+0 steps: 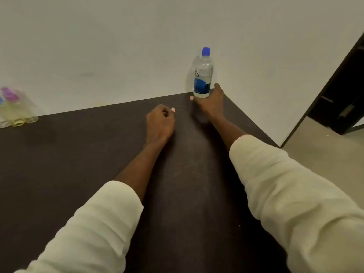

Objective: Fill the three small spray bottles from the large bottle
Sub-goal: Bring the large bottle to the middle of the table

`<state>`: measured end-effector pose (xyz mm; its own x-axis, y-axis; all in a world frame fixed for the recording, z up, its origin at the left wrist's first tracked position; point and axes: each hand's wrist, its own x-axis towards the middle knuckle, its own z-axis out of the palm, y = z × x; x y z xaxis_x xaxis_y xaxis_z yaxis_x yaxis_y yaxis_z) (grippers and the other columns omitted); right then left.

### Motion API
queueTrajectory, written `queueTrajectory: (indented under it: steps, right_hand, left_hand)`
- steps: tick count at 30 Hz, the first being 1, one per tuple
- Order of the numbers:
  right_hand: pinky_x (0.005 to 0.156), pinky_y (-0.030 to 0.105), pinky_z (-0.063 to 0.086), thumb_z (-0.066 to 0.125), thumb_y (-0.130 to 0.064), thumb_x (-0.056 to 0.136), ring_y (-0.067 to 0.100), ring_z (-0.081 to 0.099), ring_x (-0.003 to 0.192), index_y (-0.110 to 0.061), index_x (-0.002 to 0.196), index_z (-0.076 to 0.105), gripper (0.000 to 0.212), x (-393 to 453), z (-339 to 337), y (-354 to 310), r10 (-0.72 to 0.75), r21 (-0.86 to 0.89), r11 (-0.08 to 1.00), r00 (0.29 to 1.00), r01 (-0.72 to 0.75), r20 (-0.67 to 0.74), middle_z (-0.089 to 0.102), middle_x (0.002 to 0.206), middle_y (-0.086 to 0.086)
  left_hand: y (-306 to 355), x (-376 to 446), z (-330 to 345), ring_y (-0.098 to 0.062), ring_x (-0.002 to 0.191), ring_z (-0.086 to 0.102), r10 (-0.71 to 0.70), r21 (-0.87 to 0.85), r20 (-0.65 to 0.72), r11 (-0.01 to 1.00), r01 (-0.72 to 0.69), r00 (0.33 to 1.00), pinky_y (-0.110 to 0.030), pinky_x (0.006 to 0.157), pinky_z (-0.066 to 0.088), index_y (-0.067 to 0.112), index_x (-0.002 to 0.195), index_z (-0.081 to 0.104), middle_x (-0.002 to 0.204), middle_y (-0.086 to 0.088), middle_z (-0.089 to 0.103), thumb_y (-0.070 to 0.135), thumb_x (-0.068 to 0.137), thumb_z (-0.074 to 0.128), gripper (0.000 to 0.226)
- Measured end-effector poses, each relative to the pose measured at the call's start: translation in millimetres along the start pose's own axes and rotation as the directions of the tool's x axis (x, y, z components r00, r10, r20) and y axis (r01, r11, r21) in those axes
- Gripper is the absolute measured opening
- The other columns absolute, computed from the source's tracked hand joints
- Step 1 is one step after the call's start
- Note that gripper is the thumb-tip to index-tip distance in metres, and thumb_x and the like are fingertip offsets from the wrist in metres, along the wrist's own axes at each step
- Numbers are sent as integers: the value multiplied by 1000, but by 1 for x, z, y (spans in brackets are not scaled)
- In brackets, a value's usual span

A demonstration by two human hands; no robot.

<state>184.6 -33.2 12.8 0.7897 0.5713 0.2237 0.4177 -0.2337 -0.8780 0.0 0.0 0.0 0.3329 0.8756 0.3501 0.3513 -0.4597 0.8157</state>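
Observation:
The large clear bottle [202,75], with a blue cap and a blue label, stands upright at the far right corner of the dark table [78,164], close to the wall. My right hand [209,103] wraps its base, thumb on the left and fingers on the right. My left hand [160,123] hovers over the middle of the table, fingers curled into a loose fist, holding nothing. The small spray bottles [14,107] are a blurred cluster at the far left edge by the wall. One has a purple cap, and a blue cap shows beside it.
A white wall [137,46] runs along the table's far edge. On the right the table ends above a pale floor [325,154], with a dark doorway [346,91] beyond. Cream sleeves cover both forearms.

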Motion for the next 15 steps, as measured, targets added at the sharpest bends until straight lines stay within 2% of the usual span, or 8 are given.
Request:
queueTrajectory:
  steps: [4, 9, 15]
  right_hand:
    - [103, 39, 48, 87, -31, 69, 25, 50, 126, -11, 139, 36, 88, 28, 17, -8, 33, 151, 988, 999, -27, -38, 46, 139, 9]
    - [95, 34, 53, 83, -22, 76, 26, 56, 119, -10, 131, 44, 69, 51, 27, -5, 67, 195, 979, 995, -51, -77, 55, 129, 8]
    - [90, 31, 53, 82, -21, 77, 23, 60, 112, -11, 124, 50, 57, 46, 21, -7, 62, 166, 985, 994, -46, -89, 61, 123, 6]
  left_hand:
    - [-7, 11, 5, -5, 70, 61, -106, 15, -60, 994, 107, 993, -30, 67, 53, 22, 78, 62, 74, 9, 63, 31, 98, 63, 22]
    - [-6, 12, 6, -16, 68, 64, -128, -10, -55, 992, 127, 990, -41, 68, 60, 20, 78, 62, 74, 4, 65, 29, 98, 63, 22]
    - [-2, 11, 4, -17, 70, 65, -132, -12, -63, 991, 131, 989, -36, 67, 57, 15, 78, 64, 74, 3, 65, 28, 99, 62, 25]
